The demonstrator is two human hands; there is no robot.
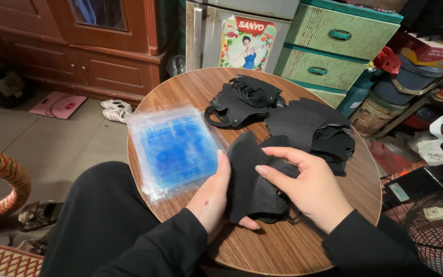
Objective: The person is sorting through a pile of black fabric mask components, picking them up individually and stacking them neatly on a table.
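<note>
Black fabric face mask (249, 179) is sitting in our two-handed grip above the near edge of the counter (293, 246). We are cupping it from the left side with the left hand (212, 197), thumb under its lower edge, while the right hand (308, 187) is closing over its right half, fingers (275, 164) pressing flat on the cloth, apparently to keep the soft piece spread. Just beyond, a loose heap of black masks (308, 128) is lying on the round wooden surface, and another bundle with ear loops (239, 100) is lying farther back. Left of our hands, a stack of clear blue-printed plastic bags (173, 149) is lying flat, near enough to reach.
</note>
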